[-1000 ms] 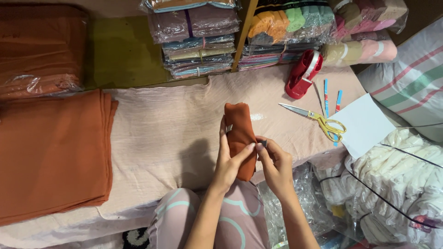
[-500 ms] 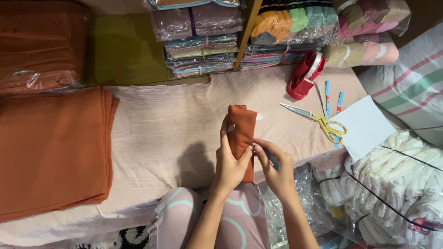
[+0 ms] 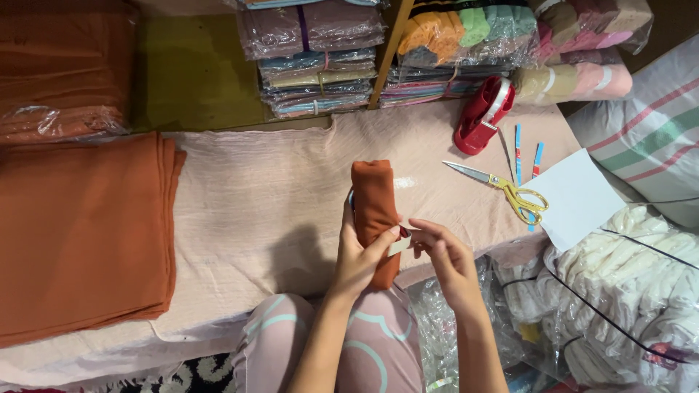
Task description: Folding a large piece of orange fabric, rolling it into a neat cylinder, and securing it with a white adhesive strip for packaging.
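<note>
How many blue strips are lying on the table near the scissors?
2: one blue strip just right of the red tape dispenser, the other blue strip beside it at the white sheet's top edge. Others may be hidden.

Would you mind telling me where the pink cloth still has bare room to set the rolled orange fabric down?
The widest bare patch of the pink cloth lies between the folded orange stack and the rolled orange fabric in the left hand. The right side is crowded: tape dispenser, scissors, white sheet.
</note>
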